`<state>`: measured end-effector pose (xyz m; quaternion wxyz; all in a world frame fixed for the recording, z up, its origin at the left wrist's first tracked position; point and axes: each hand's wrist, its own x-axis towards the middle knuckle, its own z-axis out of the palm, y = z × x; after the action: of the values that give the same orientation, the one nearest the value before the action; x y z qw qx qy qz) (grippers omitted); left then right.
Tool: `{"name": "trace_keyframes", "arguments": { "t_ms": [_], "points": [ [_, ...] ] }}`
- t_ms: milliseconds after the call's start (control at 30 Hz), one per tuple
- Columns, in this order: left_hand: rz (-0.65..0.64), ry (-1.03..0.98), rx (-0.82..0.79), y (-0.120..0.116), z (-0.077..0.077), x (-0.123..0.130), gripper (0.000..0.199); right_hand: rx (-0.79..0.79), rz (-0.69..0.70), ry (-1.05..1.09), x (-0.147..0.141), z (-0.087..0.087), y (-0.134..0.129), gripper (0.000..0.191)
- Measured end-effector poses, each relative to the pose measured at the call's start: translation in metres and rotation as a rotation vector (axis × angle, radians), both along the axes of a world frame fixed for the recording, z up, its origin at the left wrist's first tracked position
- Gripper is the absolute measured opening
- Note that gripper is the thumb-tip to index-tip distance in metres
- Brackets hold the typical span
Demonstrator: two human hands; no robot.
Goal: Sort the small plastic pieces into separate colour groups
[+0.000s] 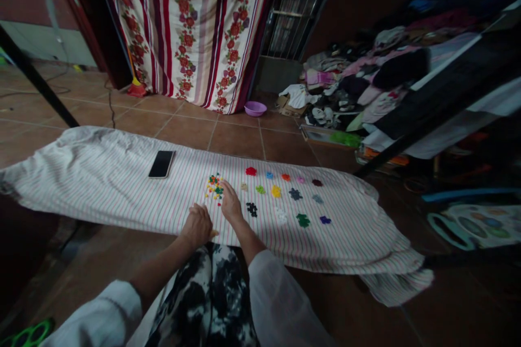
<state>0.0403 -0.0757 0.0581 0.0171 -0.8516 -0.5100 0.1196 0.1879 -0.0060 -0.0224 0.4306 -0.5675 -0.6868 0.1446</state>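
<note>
A mixed pile of small coloured pieces (214, 186) lies on a striped cloth in front of me. The fingertips of my right hand (231, 205) are at the pile's right side, fingers pressed together; whatever is between them is too small to see. My left hand (197, 225) rests closed at the cloth's near edge, its fingers curled under and their inside hidden. Right of my hands lie small sorted heaps, among them red pieces (251, 171), yellow pieces (276, 191), black pieces (252, 209), dark green pieces (303, 220) and blue pieces (325, 219).
The striped cloth (118, 190) covers a long, low surface. A phone (161, 164) lies on its left part. Beyond stand a purple basin (255, 109), a flowered curtain (203, 27) and a large heap of clothes (366, 76). Dark poles rise at both sides.
</note>
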Motion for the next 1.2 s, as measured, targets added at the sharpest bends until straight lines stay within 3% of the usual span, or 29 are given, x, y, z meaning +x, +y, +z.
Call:
{"name": "trace_keyframes", "arguments": {
  "t_ms": [133,233,467,733,933,1067,1200],
  "points": [
    [0.156,-0.234,0.201,-0.014,-0.031,-0.018,0.063,-0.023,-0.144,0.043,-0.001,-0.008,0.003,0.059],
    [0.232,-0.285,0.263,-0.003,-0.049,-0.014,0.071,-0.018,-0.172,0.098,-0.001,-0.014,0.005,0.058],
    [0.258,-0.336,0.233,0.057,-0.05,0.011,0.085,-0.004,-0.167,0.161,-0.001,-0.019,0.005,0.05],
    [0.107,-0.408,0.244,0.117,-0.059,0.019,0.08,0.027,-0.162,0.234,-0.002,-0.02,0.004,0.048],
    [-0.108,-0.458,0.076,0.155,-0.052,0.023,0.062,0.075,-0.165,0.241,-0.002,-0.021,0.003,0.048],
    [-0.189,-0.531,0.042,0.158,-0.054,0.024,0.049,0.069,-0.19,0.237,-0.001,-0.022,0.004,0.049],
    [-0.236,-0.614,0.052,0.139,-0.061,0.022,0.042,0.067,-0.204,0.233,-0.001,-0.021,0.005,0.053]
  ]
}}
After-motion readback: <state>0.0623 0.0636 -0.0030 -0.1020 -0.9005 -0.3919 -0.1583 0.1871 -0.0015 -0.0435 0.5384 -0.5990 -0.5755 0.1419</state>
